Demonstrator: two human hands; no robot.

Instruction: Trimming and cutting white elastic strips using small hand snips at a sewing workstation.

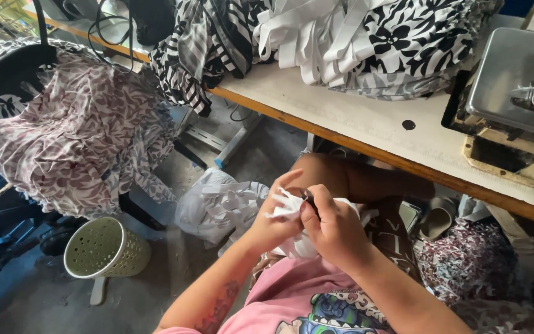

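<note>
I sit at a sewing table and look down at my lap. My left hand (273, 216) and my right hand (332, 226) meet over my knees, both gripping a small bunch of white fabric strips (287, 205). A small dark tool shows between my right fingers, too hidden to name. More white strips lie in my lap under the hands (298, 247).
The cream sewing table (366, 117) has a wooden front edge, with a metal sewing machine (508, 74) at right and black-and-white fabric with white strips (316, 31) piled behind. A patterned fabric heap (75, 136) covers a chair at left. A perforated bin (103, 247) and a plastic bag of strips (217, 207) are on the floor.
</note>
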